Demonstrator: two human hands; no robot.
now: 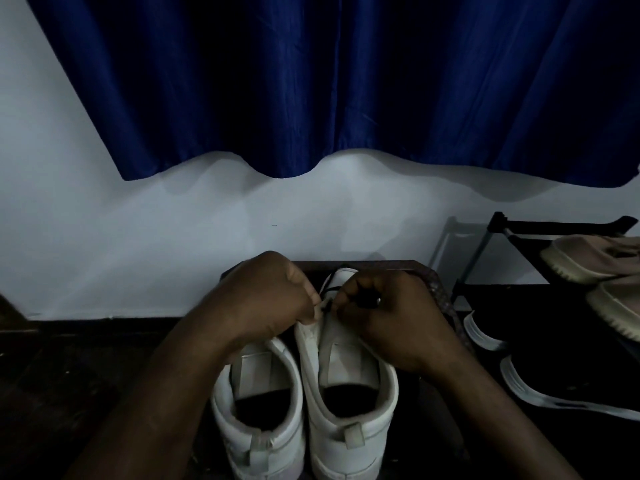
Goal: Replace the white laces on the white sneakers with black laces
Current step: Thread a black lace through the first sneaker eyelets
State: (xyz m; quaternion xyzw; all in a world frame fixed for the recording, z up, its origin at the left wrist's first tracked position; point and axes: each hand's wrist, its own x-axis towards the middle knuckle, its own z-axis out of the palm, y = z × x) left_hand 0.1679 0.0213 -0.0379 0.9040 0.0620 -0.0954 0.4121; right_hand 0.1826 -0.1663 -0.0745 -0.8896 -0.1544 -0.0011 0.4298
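Blue curtain [311,81], beige shoes [588,258], right hand [391,317] covering sneaker [346,410]

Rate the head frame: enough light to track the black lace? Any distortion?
Head view: dim overall, floor almost black; the white sneakers stand out, but the black lace shows only as thin strands between the left hand and right hand, mostly hidden by them. Head view, top: wide-angle bowing of the blue curtain hem, which throws a soft shadow on the wall.

Dim, bluish, soft blur, bowed edges
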